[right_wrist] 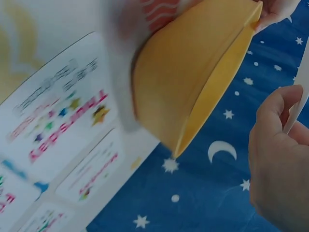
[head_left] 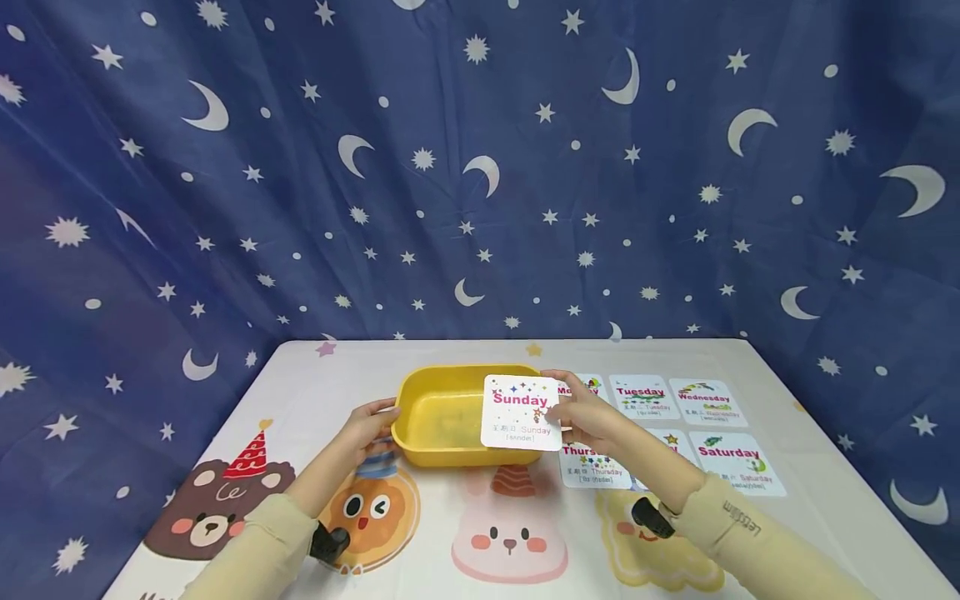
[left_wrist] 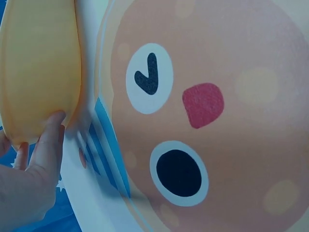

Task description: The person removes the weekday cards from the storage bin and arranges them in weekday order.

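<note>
In the head view, a yellow plastic basin [head_left: 442, 417] stands in the middle of the table. My left hand [head_left: 371, 427] grips its left end; the left wrist view shows the fingers [left_wrist: 50, 137] against the basin's outer wall. A white square "Sunday" card [head_left: 521, 414] is pinched at its right edge by my right hand [head_left: 588, 415]. The card hangs over the basin's right end and hides that part of it. In the right wrist view, the hand [right_wrist: 280, 154] holds the card [right_wrist: 300, 92] edge-on, apart from the basin.
To the right lie more day cards in two rows: Monday [head_left: 594, 383], Tuesday [head_left: 645, 397], Wednesday [head_left: 704, 403], Thursday [head_left: 596, 467], one partly hidden by my right arm, and Saturday [head_left: 738, 464]. The white tablecloth [head_left: 352, 371] has printed cartoon figures. Behind hangs a blue star-and-moon curtain [head_left: 420, 242].
</note>
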The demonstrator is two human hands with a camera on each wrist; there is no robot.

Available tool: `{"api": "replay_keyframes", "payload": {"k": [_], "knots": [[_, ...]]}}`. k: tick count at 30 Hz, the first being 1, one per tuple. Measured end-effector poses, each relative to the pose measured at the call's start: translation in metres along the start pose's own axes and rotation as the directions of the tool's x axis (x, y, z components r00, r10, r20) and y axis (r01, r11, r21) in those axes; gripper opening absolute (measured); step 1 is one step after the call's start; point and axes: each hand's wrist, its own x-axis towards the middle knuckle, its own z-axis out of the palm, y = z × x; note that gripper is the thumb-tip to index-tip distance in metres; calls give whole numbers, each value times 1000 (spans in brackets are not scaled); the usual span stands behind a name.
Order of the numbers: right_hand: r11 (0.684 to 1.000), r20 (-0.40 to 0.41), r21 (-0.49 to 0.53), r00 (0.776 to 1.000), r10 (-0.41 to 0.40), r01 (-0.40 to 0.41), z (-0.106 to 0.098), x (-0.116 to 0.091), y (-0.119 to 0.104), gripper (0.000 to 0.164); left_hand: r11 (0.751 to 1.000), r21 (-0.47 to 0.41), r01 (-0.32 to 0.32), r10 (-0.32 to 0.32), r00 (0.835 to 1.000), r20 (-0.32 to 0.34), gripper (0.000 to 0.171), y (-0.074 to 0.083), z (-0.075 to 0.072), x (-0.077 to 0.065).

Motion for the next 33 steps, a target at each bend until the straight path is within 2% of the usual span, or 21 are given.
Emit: {"api": "replay_keyframes", "payload": {"k": [6, 14, 25, 33], "knots": [[998, -22, -68, 1000, -4, 3, -16, -17, 6, 71, 1000, -2, 5, -5, 1000, 2, 48, 3, -2, 1], [992, -58, -114, 997, 47, -53, -35, -37, 38, 65, 1000, 5, -1, 1, 1000, 17, 49, 0, -6, -2], [985, -137, -138, 987, 86, -105, -50, -48, 57, 61, 1000, 4, -15, 15, 999, 31, 49, 1, -5, 1], [983, -101, -154, 991, 84, -99, -62, -56, 77, 66, 1000, 9, -8, 8, 1000, 27, 49, 0, -2, -1]]}}
